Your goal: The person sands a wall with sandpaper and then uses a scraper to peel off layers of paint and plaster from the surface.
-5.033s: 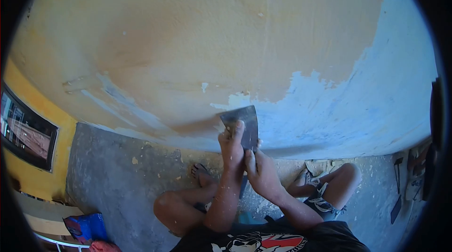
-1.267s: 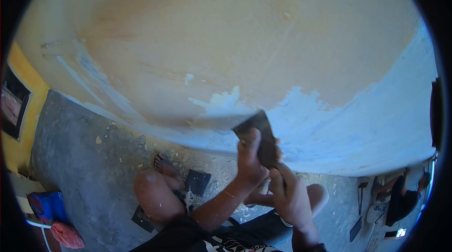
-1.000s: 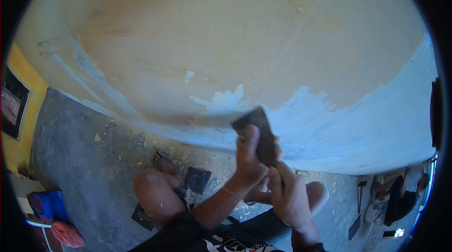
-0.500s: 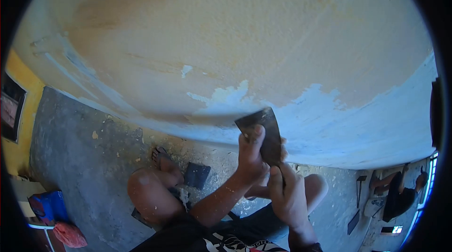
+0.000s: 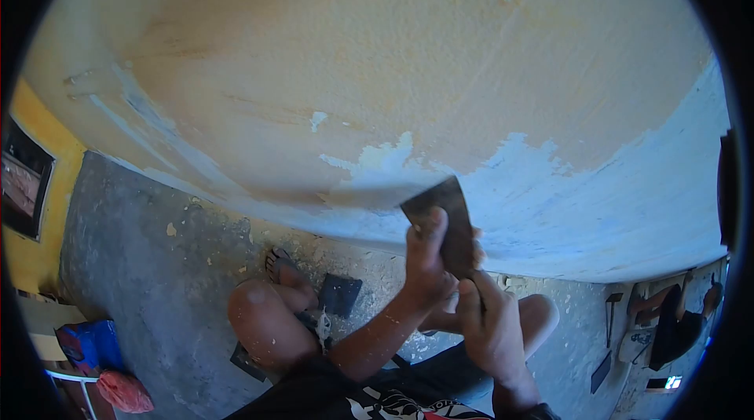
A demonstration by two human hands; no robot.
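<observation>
A wide-bladed scraper [image 5: 457, 220] is held in both hands in front of the wall, its broad edge pointing up. My left hand [image 5: 425, 263] grips the blade, thumb flat on its face and fingertips showing past the far side. My right hand [image 5: 491, 326] is wrapped around the handle below, hiding most of it. Behind the blade, the wall [image 5: 314, 35] has beige paint above and a ragged-edged, pale bluish-white area [image 5: 542, 220] lower down. In this view the blade's top edge overlaps that pale area.
Paint flakes dot the grey floor [image 5: 149, 263]. A dark square piece [image 5: 340, 294] lies between my bent knees. At left are a blue bag [image 5: 93, 345] and a reddish bag [image 5: 124, 390]. Another person [image 5: 675, 326] sits at far right, near a long-handled tool [image 5: 611, 318].
The view has shifted slightly, so the floor and bags appear a little further right. Both hands keep the same hold on the scraper, which has barely moved.
</observation>
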